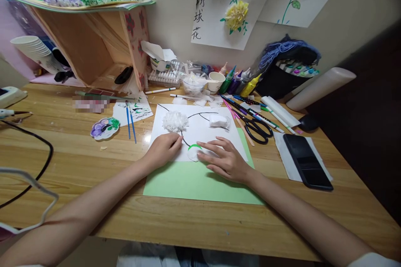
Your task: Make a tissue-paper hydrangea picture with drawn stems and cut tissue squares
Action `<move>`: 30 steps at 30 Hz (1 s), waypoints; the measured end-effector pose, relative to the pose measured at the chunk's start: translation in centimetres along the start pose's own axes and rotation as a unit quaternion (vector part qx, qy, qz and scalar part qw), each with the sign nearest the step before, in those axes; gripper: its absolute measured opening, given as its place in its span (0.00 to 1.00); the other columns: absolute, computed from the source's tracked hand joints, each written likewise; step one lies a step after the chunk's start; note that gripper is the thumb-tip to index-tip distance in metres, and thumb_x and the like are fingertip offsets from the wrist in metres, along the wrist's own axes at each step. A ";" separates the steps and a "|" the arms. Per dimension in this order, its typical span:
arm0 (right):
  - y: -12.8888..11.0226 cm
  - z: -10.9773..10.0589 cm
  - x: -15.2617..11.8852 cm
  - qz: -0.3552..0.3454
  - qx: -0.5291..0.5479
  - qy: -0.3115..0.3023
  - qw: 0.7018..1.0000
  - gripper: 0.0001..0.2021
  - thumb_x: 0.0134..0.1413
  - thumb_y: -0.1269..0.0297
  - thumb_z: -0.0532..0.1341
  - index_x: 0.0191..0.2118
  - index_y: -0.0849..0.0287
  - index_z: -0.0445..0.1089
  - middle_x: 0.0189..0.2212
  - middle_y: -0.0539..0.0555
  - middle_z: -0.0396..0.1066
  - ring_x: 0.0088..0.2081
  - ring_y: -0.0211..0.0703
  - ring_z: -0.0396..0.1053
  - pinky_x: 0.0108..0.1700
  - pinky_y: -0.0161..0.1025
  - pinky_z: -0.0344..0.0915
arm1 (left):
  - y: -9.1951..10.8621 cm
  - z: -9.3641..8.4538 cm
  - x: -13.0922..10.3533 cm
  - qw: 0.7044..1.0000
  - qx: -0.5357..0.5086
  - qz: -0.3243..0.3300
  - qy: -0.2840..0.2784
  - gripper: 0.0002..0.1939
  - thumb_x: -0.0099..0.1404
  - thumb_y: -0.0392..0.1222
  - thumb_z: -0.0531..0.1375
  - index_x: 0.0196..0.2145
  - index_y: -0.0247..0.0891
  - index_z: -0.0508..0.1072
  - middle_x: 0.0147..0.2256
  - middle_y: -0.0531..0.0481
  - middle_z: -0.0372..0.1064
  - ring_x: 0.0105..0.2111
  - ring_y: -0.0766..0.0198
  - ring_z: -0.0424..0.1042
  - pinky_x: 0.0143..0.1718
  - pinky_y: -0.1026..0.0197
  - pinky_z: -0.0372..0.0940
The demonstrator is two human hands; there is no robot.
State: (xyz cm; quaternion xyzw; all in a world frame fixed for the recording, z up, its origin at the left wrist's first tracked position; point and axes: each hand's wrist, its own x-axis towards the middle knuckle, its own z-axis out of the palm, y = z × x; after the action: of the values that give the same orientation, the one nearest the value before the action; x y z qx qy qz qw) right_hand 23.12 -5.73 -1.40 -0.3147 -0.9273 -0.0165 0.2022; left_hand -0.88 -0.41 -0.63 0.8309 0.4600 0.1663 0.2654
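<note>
White paper (200, 112) with black curved lines lies on a green sheet (200, 185). A fluffy white paper flower (175, 121) sits at its upper left, and a small white packet (219, 122) at its right. My left hand (166, 149) rests on the paper's left part just below the flower, fingers curled together; what they hold, if anything, is hidden. My right hand (225, 158) lies with fingers spread, its fingertips on a round white piece with a green arc (194, 147) near the paper's lower edge.
Black scissors (258, 130), pens and paint bottles (227, 81) stand or lie beyond the paper. A phone (308, 162) is at the right. Paint palette (105, 128), two blue brushes (130, 124) and a black cable (46, 142) are at the left.
</note>
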 end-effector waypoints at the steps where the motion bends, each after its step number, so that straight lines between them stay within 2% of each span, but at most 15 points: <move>1: 0.0 0.0 0.0 0.003 0.001 0.001 1.000 0.15 0.59 0.61 0.55 0.51 0.54 0.67 0.56 0.52 0.63 0.53 0.46 0.59 0.58 0.51 0.51 | 0.0 0.0 0.0 1.000 0.000 0.000 -0.001 0.20 0.69 0.46 0.43 0.22 0.37 0.61 0.24 0.52 0.64 0.27 0.65 0.62 0.31 0.63 0.53; 4: 0.0 0.0 0.0 0.001 0.006 -0.005 1.000 0.14 0.59 0.61 0.55 0.49 0.53 0.69 0.55 0.49 0.65 0.54 0.47 0.59 0.58 0.50 0.51 | 0.0 0.1 0.1 1.000 0.001 0.000 -0.002 0.20 0.68 0.46 0.43 0.22 0.37 0.61 0.24 0.52 0.64 0.27 0.65 0.63 0.31 0.63 0.53; 8: 0.0 0.0 -0.1 0.016 0.003 -0.012 1.000 0.16 0.60 0.61 0.54 0.52 0.54 0.66 0.57 0.52 0.61 0.54 0.47 0.59 0.58 0.52 0.51 | 0.1 0.1 0.0 1.000 0.000 0.000 -0.001 0.20 0.69 0.46 0.43 0.23 0.37 0.62 0.25 0.51 0.65 0.27 0.65 0.63 0.31 0.63 0.53; 12: 0.0 0.0 -0.2 0.021 0.010 -0.035 0.999 0.16 0.60 0.60 0.53 0.53 0.52 0.66 0.56 0.51 0.63 0.55 0.47 0.58 0.59 0.53 0.49 | 0.0 0.0 0.0 1.000 0.000 0.002 0.001 0.20 0.69 0.46 0.43 0.23 0.37 0.62 0.25 0.51 0.65 0.27 0.65 0.63 0.31 0.63 0.53; 17: 0.0 -0.1 0.0 0.017 0.019 -0.087 0.996 0.23 0.60 0.54 0.52 0.59 0.53 0.58 0.62 0.52 0.52 0.58 0.50 0.53 0.61 0.54 0.46 | -0.1 0.1 0.1 1.000 0.004 0.004 0.004 0.19 0.68 0.46 0.43 0.23 0.37 0.61 0.24 0.51 0.65 0.27 0.65 0.63 0.30 0.63 0.53; 21: 0.0 -0.2 0.3 0.011 0.037 -0.115 0.993 0.23 0.59 0.52 0.52 0.59 0.50 0.58 0.62 0.49 0.52 0.60 0.51 0.49 0.61 0.55 0.45 | -0.1 0.2 0.1 1.000 0.007 0.005 0.006 0.19 0.68 0.46 0.43 0.22 0.37 0.60 0.24 0.51 0.64 0.26 0.65 0.62 0.30 0.63 0.53; 30: -0.1 -0.3 0.2 -0.005 0.030 -0.123 0.992 0.25 0.59 0.52 0.52 0.61 0.50 0.54 0.64 0.51 0.48 0.61 0.50 0.49 0.62 0.56 0.42 | 0.0 0.1 0.0 1.000 0.020 0.006 0.006 0.19 0.68 0.46 0.43 0.22 0.38 0.60 0.24 0.52 0.64 0.26 0.65 0.62 0.30 0.63 0.53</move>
State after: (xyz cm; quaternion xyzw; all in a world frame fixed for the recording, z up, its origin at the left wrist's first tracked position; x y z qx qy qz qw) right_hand 23.02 -5.70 -1.00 -0.3031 -0.9468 0.0494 0.0958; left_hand -0.81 -0.43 -0.67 0.8376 0.4601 0.1632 0.2450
